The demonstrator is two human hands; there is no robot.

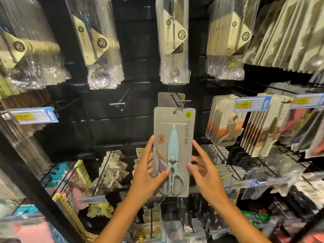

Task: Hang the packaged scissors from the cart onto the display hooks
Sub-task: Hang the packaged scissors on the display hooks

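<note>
A grey card pack of light-blue scissors [173, 137] is held upright in front of the black display wall. My left hand [149, 171] grips its lower left edge, thumb across the front near the handles. My right hand [203, 171] holds the lower right edge, fingers behind and at the side. The pack's hang hole sits just below the tip of a black display hook [183, 101]. Another grey pack [164, 99] hangs on that hook behind it. A second hook [117, 104] to the left carries nothing.
Clear bags of cutlery [173, 41] hang in rows above. Carded peelers [226, 120] and price tags [252, 104] fill the right side. Hooks with small packaged goods [112, 171] stick out below my hands. A dark post [35, 190] runs down the left.
</note>
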